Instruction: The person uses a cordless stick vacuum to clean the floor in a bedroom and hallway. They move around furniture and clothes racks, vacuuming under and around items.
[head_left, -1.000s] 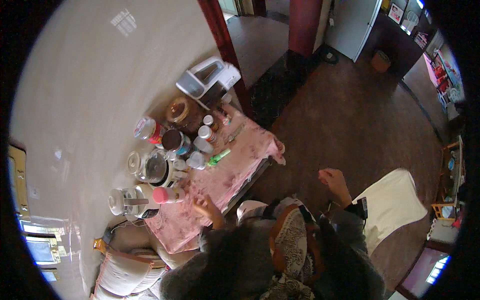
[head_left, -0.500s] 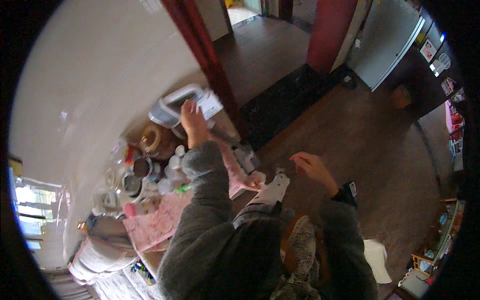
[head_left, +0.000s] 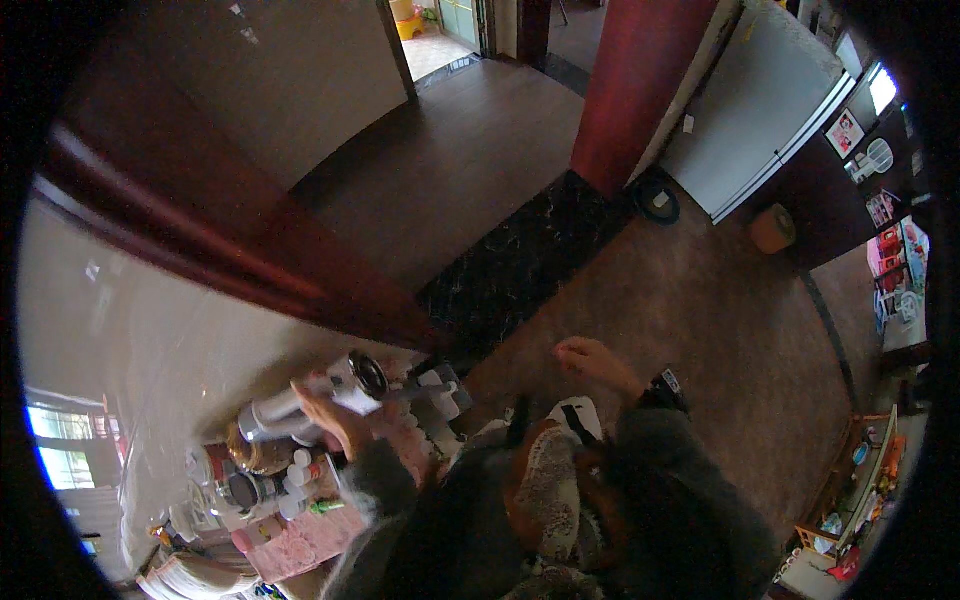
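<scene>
**White appliance under the left hand, right hand free over the floor**

White and grey plastic, the boxy kitchen appliance with a round dark opening at its right end lies at the far edge of the crowded table, close against the pale wall on the left. The left hand rests on its near side, fingers spread over the casing and touching it; whether they actually clasp it cannot be told through the blur. A grey sleeve runs from that hand back to the body.

The right hand hangs well apart to the right, above the brown floor, fingers loosely curled and holding nothing. A dark watch sits on its wrist.

Just near of the appliance stands a cluster of small white jars and dark-lidded pots, and nearer still a pink patterned tablecloth shows at the table's edge. A green marker-like stick lies beside the jars.

Farther off, a dark red pillar rises beside a white refrigerator on the right.
</scene>
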